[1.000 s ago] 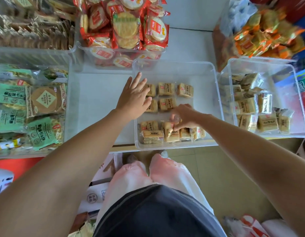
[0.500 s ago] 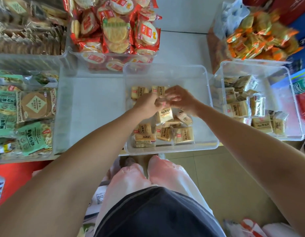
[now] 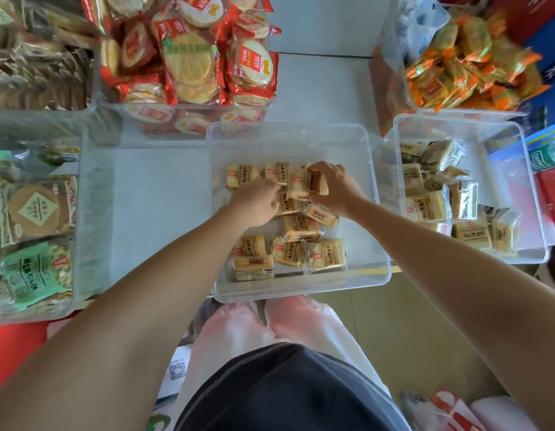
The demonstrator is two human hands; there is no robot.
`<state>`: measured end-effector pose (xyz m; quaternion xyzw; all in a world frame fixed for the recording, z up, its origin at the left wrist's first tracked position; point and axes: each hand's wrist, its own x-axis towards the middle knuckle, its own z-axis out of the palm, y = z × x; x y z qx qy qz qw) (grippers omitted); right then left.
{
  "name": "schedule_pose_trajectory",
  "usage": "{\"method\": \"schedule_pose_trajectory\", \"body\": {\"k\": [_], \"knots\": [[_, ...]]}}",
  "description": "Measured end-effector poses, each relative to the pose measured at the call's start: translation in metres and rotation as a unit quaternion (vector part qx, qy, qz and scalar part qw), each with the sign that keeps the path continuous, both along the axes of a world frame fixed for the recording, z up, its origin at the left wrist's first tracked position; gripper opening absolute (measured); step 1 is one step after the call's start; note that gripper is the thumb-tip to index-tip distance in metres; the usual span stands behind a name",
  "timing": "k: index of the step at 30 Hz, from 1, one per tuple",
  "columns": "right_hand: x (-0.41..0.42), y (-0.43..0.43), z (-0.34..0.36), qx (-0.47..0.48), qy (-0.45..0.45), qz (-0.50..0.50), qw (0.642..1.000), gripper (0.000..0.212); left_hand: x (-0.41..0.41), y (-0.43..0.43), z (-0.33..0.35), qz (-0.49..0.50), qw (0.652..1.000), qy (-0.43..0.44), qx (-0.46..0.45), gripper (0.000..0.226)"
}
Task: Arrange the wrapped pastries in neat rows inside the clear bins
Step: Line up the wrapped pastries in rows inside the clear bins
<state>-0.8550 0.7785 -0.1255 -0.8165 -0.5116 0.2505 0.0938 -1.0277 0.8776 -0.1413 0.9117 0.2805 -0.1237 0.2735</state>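
Observation:
A clear bin [image 3: 301, 289] stands in front of me with several tan wrapped pastries on its floor. My right hand [image 3: 338, 189] grips one wrapped pastry [image 3: 305, 183] and holds it tilted above the back row. My left hand [image 3: 254, 202] reaches in beside it, fingers curled down onto a pastry [image 3: 290, 203] in the middle row; the hold itself is hidden. Two pastries [image 3: 240, 175] lie flat along the back. More loose pastries [image 3: 324, 253] lie askew near the front wall.
A second clear bin [image 3: 531, 194] to the right holds a loose heap of the same pastries. Bins of red-wrapped rice crackers [image 3: 189, 60], orange snacks [image 3: 462, 66] and green packs [image 3: 36, 269] surround the spot. Bare white shelf [image 3: 154, 197] lies to the left.
A second ago my left hand lay flat at the back row and my right hand was low at the front. Both hands have come together mid-bin, and my right hand has lifted a pastry.

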Motion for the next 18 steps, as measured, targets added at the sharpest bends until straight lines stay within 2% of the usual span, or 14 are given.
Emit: {"method": "schedule_pose_trajectory", "body": {"k": [2,4,8,10,13,16,18], "knots": [[-0.003,-0.002,-0.008,-0.009,0.002,0.007,1.0,0.06,-0.008,0.0,-0.01,-0.136,0.981,0.115,0.073,0.054],[-0.006,-0.001,-0.015,-0.018,0.009,0.003,1.0,0.06,-0.015,-0.003,-0.015,-0.176,0.957,0.208,0.094,0.061],[-0.005,0.006,-0.019,0.004,0.003,0.002,1.0,0.058,-0.019,-0.005,-0.021,-0.175,0.948,0.215,0.159,0.061],[-0.004,0.012,-0.019,0.034,0.005,-0.003,0.999,0.056,-0.018,-0.002,-0.018,-0.161,0.95,0.219,0.156,0.06],[-0.004,0.027,-0.021,0.072,-0.013,-0.004,0.997,0.056,-0.018,0.003,-0.001,-0.136,0.959,0.166,0.187,0.052],[-0.01,0.044,-0.024,0.076,-0.022,0.018,0.997,0.058,-0.022,0.013,0.02,-0.087,0.96,0.01,0.265,0.036],[-0.02,0.056,-0.025,0.08,0.004,0.036,0.996,0.06,-0.03,0.023,0.028,-0.027,0.955,-0.075,0.285,0.04]]}}
